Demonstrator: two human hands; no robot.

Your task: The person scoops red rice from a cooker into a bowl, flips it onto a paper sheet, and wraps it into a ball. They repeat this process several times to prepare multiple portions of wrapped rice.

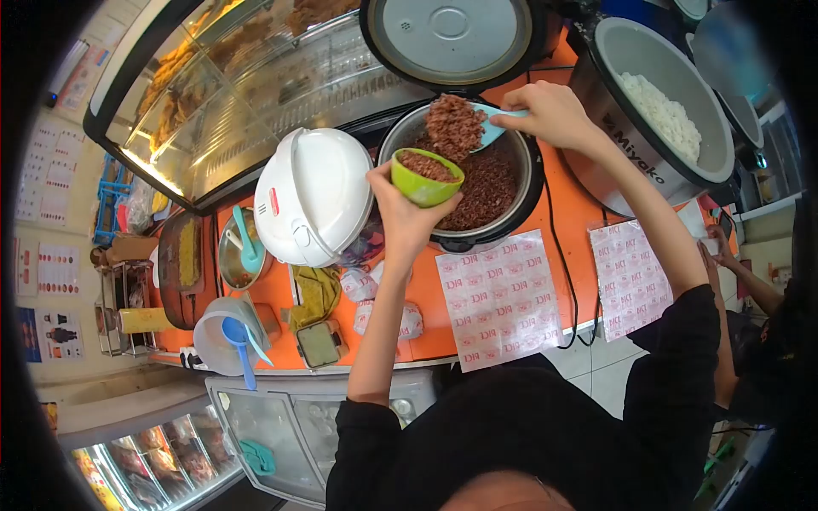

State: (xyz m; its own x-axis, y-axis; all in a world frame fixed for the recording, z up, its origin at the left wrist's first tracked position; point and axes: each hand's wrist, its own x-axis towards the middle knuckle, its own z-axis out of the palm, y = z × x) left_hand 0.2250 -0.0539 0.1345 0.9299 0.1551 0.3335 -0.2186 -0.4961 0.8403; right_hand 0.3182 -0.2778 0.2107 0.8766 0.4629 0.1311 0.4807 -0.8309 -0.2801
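My left hand (406,211) is wrapped round a small green bowl (424,194), tilted and partly filled with reddish-brown rice. In my right hand (545,112) is the handle of a light blue rice paddle (492,133). A heap of brown rice (453,124) sits on the paddle, just above the bowl's far rim. Both hands are over an open rice cooker (530,189) holding more brown rice (481,189). Its raised lid (447,34) stands behind it.
Printed wrapping papers (498,298) lie at the table's front edge. A white lidded rice cooker (319,196) stands left; a large cooker (630,128) with white rice stands right. A glass food display (230,94) is behind. Black cables (558,247) cross the orange table. Another person's hand (722,247) is far right.
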